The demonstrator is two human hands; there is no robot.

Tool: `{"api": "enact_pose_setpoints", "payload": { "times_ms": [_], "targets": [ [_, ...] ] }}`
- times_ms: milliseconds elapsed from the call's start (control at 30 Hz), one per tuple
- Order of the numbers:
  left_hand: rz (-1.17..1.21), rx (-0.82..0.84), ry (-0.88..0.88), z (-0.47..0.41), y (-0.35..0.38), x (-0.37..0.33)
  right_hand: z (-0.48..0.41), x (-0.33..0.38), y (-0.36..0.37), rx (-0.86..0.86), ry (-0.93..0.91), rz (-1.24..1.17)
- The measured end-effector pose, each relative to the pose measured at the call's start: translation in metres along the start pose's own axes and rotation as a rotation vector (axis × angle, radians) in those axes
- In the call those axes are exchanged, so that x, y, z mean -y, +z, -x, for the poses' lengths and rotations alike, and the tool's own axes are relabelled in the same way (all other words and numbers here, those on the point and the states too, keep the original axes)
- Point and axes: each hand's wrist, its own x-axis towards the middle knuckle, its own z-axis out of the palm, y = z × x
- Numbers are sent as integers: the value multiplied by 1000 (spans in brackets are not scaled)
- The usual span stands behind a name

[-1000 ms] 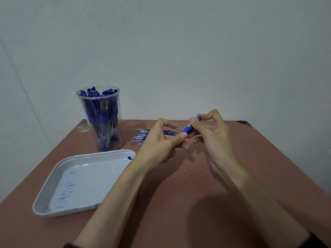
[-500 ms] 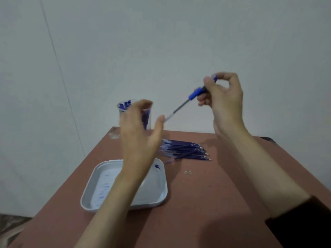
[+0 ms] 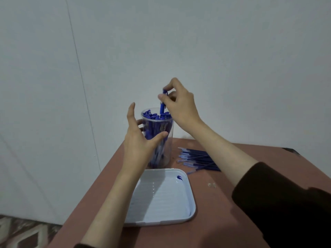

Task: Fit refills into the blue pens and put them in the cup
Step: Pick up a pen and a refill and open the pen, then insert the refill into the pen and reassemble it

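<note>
The right hand (image 3: 180, 108) pinches a blue pen (image 3: 162, 108) by its upper end between thumb and fingers, holding it upright with its lower end at the mouth of the clear cup (image 3: 168, 140) – the cup is already packed with blue pens. The left hand (image 3: 138, 140) is spread wide at the cup's left side, thumb across its front; whether it touches cannot be told. Loose refills (image 3: 198, 159) lie heaped on the surface (image 3: 223, 212) right of the cup – a white tray (image 3: 192, 199) sits nearer.
</note>
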Motion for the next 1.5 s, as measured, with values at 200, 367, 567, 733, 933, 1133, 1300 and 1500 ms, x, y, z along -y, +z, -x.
{"api": "enact_pose_setpoints", "payload": {
  "times_ms": [200, 367, 567, 733, 933, 1133, 1300, 1500],
  "targets": [
    [25, 27, 1, -2, -3, 0, -1, -6, 8, 168, 40, 196],
    [30, 36, -3, -3, -3, 1, -5, -7, 4, 219, 78, 372],
    [-53, 1, -15, 3, -1, -4, 2, -6, -7, 293, 54, 411],
    [-254, -262, 269, 23, 4, -24, 26, -34, -46, 252, 59, 330],
    [-246, -170, 383, 39, 30, -42, 66, -105, -76, 566, 331, 442],
    [-234, 114, 297, 44, 61, -32, 83, -125, -53, 512, 337, 527],
    [-273, 166, 230, 45, 64, -30, 88, -130, -34, 559, 267, 634],
    [-296, 180, 214, 43, 61, -27, 102, -128, -51, 570, 60, 526]
  ]
}}
